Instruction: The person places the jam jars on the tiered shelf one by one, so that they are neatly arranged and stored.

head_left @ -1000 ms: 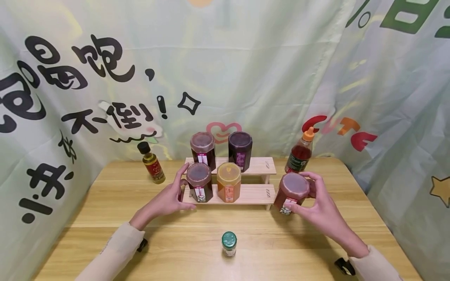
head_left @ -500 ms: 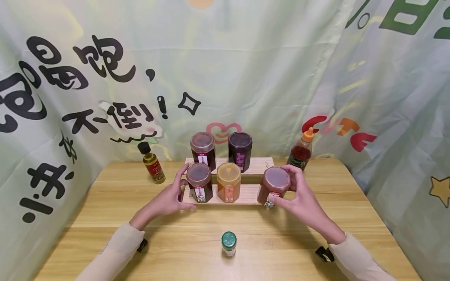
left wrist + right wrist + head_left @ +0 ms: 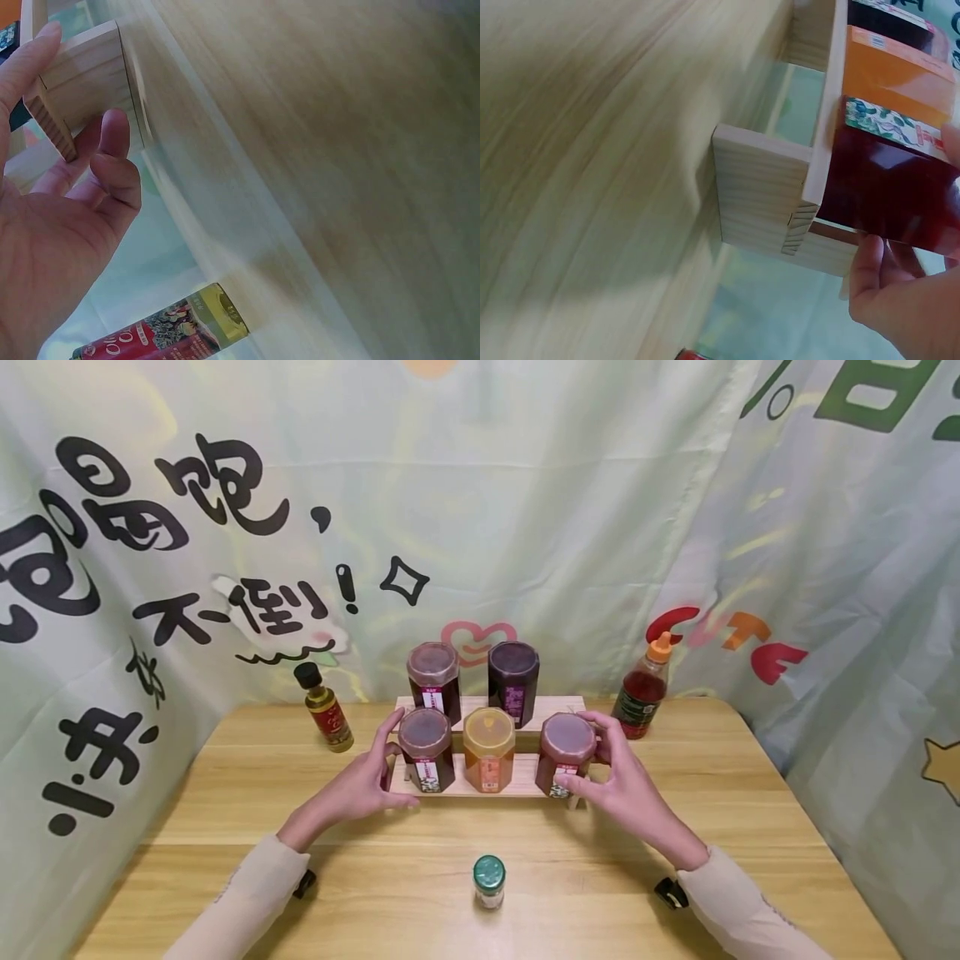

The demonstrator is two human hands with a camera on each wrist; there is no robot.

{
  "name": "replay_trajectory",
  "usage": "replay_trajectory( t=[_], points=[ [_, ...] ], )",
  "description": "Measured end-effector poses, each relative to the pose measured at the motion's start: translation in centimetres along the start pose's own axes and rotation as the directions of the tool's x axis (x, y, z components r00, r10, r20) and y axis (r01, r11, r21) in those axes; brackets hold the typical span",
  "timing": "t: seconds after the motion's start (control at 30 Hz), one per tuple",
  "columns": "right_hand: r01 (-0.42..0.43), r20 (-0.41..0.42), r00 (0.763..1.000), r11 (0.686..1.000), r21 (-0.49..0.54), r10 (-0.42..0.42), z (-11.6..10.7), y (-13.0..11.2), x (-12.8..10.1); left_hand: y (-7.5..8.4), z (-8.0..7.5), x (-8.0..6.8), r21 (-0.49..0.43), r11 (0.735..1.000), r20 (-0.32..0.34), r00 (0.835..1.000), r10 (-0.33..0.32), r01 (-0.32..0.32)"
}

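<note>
A two-step wooden rack (image 3: 528, 768) stands on the table. With the fingers of my right hand (image 3: 630, 785) I hold a dark red octagonal jar (image 3: 567, 742) upright at the right end of the lower step; in the right wrist view its base meets the board. My left hand (image 3: 352, 787) grips the rack's left end, thumb at the front edge and fingers behind the board (image 3: 86, 71) in the left wrist view. Beside the held jar on that step are an amber jar (image 3: 489, 735) and a dark jar (image 3: 425, 735). A purple-labelled dark jar (image 3: 513, 672) and another dark jar (image 3: 433, 668) occupy the upper step.
A yellow oil bottle (image 3: 326, 714) with a black cap is left of the rack. To the right stands a red sauce bottle (image 3: 641, 697) with an orange nozzle. A small green-capped bottle (image 3: 489, 881) is in front. Printed fabric (image 3: 562, 527) hangs behind the table.
My right hand has carried the dark red jar leftward from beside the rack onto the right end of the lower step. My left hand has stayed in place.
</note>
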State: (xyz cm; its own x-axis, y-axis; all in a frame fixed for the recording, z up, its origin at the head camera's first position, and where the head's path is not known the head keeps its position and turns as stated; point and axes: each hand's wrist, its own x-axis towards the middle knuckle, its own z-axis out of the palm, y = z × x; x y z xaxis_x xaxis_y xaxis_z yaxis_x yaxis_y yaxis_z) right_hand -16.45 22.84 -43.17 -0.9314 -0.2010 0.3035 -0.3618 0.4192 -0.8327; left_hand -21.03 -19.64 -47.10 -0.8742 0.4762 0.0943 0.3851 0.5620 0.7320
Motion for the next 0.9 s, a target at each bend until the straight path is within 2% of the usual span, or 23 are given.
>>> replay_trajectory(
  t=[0.47, 0.73, 0.9],
  points=[
    [0.007, -0.075, 0.997, 1.0, -0.015, -0.009, 0.7, 1.1, 0.3, -0.1, 0.0, -0.3, -0.004, 1.0, 0.001, 1.0, -0.008, 0.008],
    [0.034, -0.1, 0.994, 0.986, -0.163, -0.051, 0.6, 1.5, 0.4, 0.1, -0.1, -0.2, -0.004, 1.0, 0.005, 1.0, -0.021, 0.021],
    [0.043, -0.121, 0.99, 0.982, -0.183, -0.066, 0.8, 1.7, 0.3, 0.0, -0.1, -0.1, -0.001, 0.999, 0.012, 0.999, -0.033, 0.033]
  ],
)
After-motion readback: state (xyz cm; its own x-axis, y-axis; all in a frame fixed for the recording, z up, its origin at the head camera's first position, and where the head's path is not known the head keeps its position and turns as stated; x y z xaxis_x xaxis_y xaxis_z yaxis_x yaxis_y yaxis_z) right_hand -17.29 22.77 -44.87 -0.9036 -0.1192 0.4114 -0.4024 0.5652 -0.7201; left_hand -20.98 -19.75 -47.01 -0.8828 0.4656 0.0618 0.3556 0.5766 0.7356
